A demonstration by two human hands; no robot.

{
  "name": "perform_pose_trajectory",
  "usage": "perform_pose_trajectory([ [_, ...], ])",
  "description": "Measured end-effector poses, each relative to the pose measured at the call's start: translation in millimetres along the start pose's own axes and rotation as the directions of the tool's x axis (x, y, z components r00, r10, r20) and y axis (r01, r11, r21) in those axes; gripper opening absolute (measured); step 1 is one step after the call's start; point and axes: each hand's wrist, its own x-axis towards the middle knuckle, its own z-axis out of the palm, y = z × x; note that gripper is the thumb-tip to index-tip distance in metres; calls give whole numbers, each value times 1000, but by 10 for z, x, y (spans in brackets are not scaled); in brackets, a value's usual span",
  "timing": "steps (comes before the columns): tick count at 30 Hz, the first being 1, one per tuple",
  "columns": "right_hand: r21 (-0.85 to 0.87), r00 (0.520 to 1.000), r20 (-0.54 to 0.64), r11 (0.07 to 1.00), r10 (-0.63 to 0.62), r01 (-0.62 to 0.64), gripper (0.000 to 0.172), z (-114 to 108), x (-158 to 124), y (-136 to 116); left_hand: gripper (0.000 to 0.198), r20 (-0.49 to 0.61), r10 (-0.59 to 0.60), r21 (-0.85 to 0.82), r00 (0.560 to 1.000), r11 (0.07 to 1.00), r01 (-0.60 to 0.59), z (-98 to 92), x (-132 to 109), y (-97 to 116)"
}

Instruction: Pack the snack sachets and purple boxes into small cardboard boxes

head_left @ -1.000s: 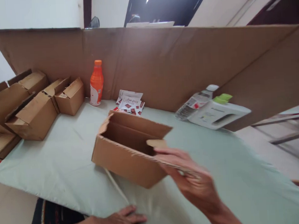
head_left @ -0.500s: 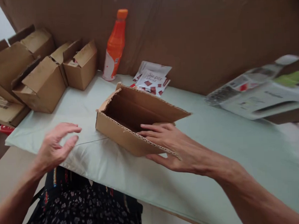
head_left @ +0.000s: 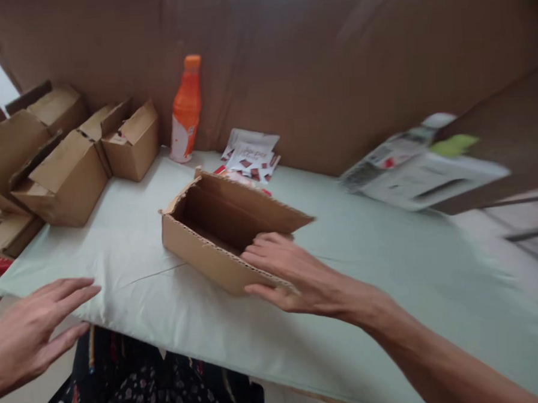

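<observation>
A cardboard box (head_left: 204, 259) with its top uncovered sits at an angle on the pale green table cover. My right hand (head_left: 277, 273) grips its near right wall, thumb outside and fingers inside the box. The lower part of those fingers is hidden in the dark interior. At the left, over the front edge of the table, my left hand (head_left: 36, 334) is open, fingers spread, touching nothing I can see. Behind the box lie several white and red sachets (head_left: 251, 157).
Several small cardboard boxes (head_left: 64, 176) stand at the back left. An orange bottle (head_left: 187, 112) leans slightly by the brown back panel (head_left: 310, 55). At the right is a blurred white box-like thing (head_left: 430, 178) with a green item (head_left: 455, 145) on top. The table cover (head_left: 369, 316) is wrinkled.
My left hand has moved left and toward me, away from the box. The right hand's fingers have curled more inside the box wall. The whole view has shifted a little.
</observation>
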Motion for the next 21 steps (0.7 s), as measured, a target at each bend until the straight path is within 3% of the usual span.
perform_pose_trajectory([
  [1,-10,1000,-7,1000,-8,8,13,-11,19,-28,49,-25,156,-20,987,987,-156,-17,210,165],
  [2,-20,1000,-12,1000,-11,11,12,-27,34,-50,50,-62,315,-31,947,948,-318,-16,408,336],
  [4,-35,1000,-11,999,0,0,18,-91,43,-73,58,-145,547,-13,824,832,-554,20,762,644],
  [6,-40,1000,-7,999,21,-21,30,-207,12,-74,63,-163,677,3,717,728,-686,80,1069,853],
  [8,-45,999,-7,998,41,-41,41,-361,-67,-62,62,-187,734,47,653,671,-740,134,1335,959],
  [11,-22,997,-37,998,64,-65,50,-575,-255,-44,56,-232,761,157,606,644,-749,179,1623,1003],
  [14,42,989,-104,994,104,-101,45,-666,-459,-50,36,-170,795,222,582,606,-764,193,1725,1011],
  [17,89,972,-169,985,163,-149,38,-613,-610,-66,28,-168,789,256,592,614,-747,189,1622,1026],
  [21,169,964,-182,972,195,-165,44,-447,-702,-2,24,-230,786,244,574,617,-748,182,1336,985],
])
